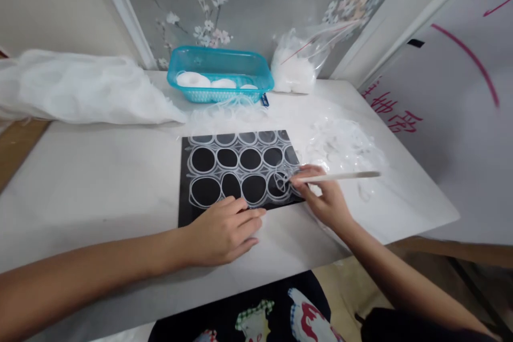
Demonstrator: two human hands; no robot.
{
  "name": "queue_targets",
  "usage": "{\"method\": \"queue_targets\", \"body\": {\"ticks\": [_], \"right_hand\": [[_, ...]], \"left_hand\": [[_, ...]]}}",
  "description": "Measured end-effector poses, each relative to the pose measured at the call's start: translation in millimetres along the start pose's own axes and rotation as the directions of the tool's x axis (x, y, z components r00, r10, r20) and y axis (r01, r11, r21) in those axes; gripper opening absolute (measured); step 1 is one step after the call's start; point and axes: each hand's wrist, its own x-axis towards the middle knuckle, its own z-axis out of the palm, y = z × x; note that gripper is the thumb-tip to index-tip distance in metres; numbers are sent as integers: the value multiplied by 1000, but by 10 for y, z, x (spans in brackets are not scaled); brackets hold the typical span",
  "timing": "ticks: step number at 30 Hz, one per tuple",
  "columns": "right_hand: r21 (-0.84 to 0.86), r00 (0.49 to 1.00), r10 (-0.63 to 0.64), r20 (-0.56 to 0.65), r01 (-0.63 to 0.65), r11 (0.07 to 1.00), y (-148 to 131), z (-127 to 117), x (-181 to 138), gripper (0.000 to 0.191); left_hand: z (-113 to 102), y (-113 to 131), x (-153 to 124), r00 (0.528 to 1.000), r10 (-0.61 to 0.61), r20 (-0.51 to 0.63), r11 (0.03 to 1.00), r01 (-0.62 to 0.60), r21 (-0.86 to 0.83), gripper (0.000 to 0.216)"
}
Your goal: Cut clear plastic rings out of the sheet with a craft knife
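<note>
A black board (186, 208) lies on the white table (100, 181), covered with several clear plastic rings (224, 171) set side by side in rows. My left hand (224, 230) rests flat on the board's near edge, fingers stretched out and pressing it down. My right hand (324, 200) is closed in a pinch on a thin white stick (344, 175), whose near end touches a loose ring (284, 179) at the board's near right corner.
A teal basket (220, 72) with white ring stacks stands at the back. Beside it sits a clear bag of white material (294, 67). A heap of loose clear rings (344, 144) lies right of the board. White cloth (80, 88) covers the far left.
</note>
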Motion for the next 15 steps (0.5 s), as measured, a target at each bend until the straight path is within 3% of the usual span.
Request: {"method": "queue_targets", "body": {"ticks": [4,10,15], "right_hand": [[211,980,112,165,-146,966,19,162,-389,14],[282,980,162,118,-189,940,21,204,-390,11],[214,974,142,179,-179,960,8,205,-382,9]], "left_hand": [[45,23,240,993,108,41,988,-111,105,25],[211,3,410,994,94,62,983,-102,155,31],[243,4,388,996,54,66,985,-63,158,32]]}}
